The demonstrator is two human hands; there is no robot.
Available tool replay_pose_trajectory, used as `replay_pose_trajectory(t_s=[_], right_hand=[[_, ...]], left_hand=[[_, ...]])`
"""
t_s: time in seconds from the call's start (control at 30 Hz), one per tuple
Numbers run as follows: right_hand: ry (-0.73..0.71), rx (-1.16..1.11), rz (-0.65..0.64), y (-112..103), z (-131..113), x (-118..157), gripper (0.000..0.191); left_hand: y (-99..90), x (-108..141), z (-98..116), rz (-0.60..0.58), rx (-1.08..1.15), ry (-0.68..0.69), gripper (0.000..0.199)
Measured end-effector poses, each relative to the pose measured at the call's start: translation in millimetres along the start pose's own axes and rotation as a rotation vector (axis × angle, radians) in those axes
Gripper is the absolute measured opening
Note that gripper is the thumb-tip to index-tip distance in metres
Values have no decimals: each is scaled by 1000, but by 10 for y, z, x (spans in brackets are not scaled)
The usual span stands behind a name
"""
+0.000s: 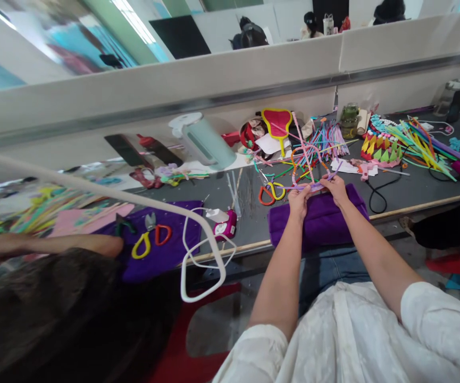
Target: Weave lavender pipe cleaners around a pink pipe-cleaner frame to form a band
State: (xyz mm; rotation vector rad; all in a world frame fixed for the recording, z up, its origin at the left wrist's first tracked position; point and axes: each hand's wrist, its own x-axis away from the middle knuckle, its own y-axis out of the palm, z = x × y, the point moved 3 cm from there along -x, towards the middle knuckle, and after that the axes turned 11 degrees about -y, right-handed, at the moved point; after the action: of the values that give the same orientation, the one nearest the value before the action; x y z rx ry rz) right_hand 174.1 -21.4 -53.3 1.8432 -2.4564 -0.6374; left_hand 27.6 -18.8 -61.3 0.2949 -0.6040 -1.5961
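Note:
My left hand (299, 202) is closed in a pinch around purple pipe cleaners, above a folded purple cloth (327, 218) at the table edge. Close to its right, my right hand (335, 190) pinches the same purple pipe cleaners (338, 169), whose loose end sticks up past the fingers. A pink fuzzy stem (302, 146) stands tall from the piece between my hands, with a pink and orange arch beside it. Orange and yellow scissors (272, 192) lie just left of my left hand. Fine detail at the fingertips is too small to make out.
Bundles of coloured pipe cleaners (329, 139) lie behind my hands, and more (425, 143) to the right. A magenta glue gun (226, 225) with a white cord lies left. A white curved bar (142, 199) crosses the left side. A co-worker's arm (66, 244) reaches in there.

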Motion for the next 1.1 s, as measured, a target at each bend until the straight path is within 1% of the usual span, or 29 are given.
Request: replay_pose_trajectory(t_s=[0.13,0.23,0.43,0.53,0.73,0.87,1.0,1.1], right_hand=[[0,16,-103,23,-25,19,36],[3,29,-131,21,-15,16,32],[31,-1,-112,15,7,0,33],[52,-9,-89,21,10,3,35],[23,1,-46,21,20,7,35],[16,28,-29,11,46,-4,36],[19,23,-13,7,60,-10,36],[14,20,-12,4,72,-12,35]], left_hand=[[-2,3,10,14,3,-10,37],[-23,-8,6,24,12,-17,37],[-44,-38,-13,7,32,-23,39],[-52,-54,-19,18,35,-19,40],[-48,-55,-21,-16,39,-13,39],[-54,-54,-32,-17,34,-7,40],[-66,-67,-47,5,47,11,43],[-70,-69,-47,49,64,30,44]])
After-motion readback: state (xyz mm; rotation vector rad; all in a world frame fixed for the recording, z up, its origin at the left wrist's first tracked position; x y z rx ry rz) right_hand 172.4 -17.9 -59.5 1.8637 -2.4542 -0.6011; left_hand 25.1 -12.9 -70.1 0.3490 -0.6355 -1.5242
